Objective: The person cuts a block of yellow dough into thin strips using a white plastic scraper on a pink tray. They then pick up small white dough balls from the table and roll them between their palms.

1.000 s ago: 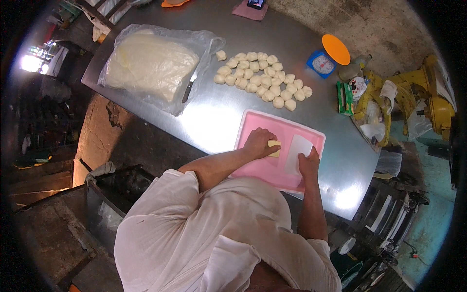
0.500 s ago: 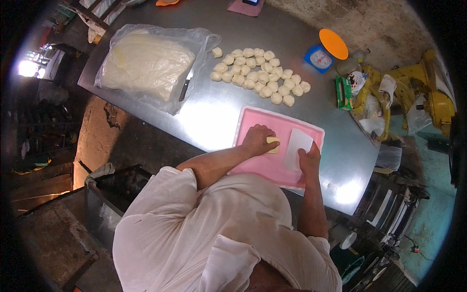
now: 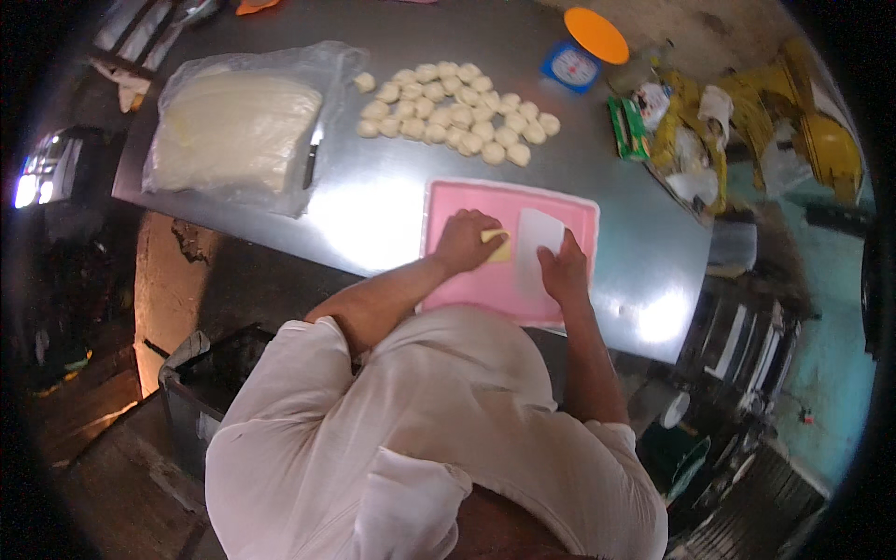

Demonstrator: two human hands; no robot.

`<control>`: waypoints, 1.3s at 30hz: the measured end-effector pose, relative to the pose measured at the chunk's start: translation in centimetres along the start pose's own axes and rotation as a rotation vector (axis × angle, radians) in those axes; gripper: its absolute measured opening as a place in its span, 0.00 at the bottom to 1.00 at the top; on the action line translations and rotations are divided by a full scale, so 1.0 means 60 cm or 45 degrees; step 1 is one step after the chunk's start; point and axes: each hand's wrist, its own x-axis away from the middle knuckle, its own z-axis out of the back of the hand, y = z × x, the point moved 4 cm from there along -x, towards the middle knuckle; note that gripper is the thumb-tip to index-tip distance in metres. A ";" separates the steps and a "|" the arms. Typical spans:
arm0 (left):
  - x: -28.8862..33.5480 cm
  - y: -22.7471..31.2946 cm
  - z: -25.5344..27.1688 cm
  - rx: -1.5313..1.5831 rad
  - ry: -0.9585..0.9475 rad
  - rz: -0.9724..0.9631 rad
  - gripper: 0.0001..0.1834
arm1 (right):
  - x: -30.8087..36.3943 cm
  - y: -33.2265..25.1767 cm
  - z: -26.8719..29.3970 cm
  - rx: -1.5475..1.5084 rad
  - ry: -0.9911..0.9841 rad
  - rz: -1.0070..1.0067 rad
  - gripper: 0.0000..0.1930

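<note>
A shallow pink tray (image 3: 513, 194) with a pale rim lies at the near edge of the metal table. Over its middle, my left hand (image 3: 463, 243) is closed around a small yellow block (image 3: 500, 248), too covered by the fingers to tell its kind. My right hand (image 3: 566, 271) grips the right side of a flat white rectangular sheet (image 3: 539, 235), thumb on top. The sheet is over the right half of the tray, and a narrow gap separates it from the yellow block.
Many round dough balls (image 3: 457, 114) sit beyond the tray. A large dough slab (image 3: 233, 121) under clear plastic lies at left, a dark-handled knife (image 3: 311, 166) beside it. A blue scale (image 3: 571, 67) with an orange pan and a green box (image 3: 628, 129) stand at the right.
The whole view has shifted, so the table and tray appear higher and farther left. Both hands keep their holds on the yellow block and white sheet.
</note>
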 end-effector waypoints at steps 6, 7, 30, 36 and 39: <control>0.002 0.002 0.006 0.056 0.016 -0.017 0.15 | 0.010 -0.038 -0.005 -0.001 -0.069 -0.113 0.23; 0.002 0.003 0.007 0.063 0.007 -0.001 0.15 | 0.011 -0.040 -0.008 -0.001 -0.068 -0.101 0.23; 0.002 0.010 0.011 0.028 0.055 0.018 0.16 | 0.008 -0.051 -0.052 0.079 -0.112 -0.025 0.22; 0.002 -0.002 0.002 0.037 0.051 0.021 0.17 | 0.003 -0.040 -0.069 0.082 -0.081 0.064 0.22; 0.002 -0.009 -0.003 0.048 0.063 -0.012 0.17 | 0.002 -0.035 -0.077 0.106 -0.074 0.064 0.21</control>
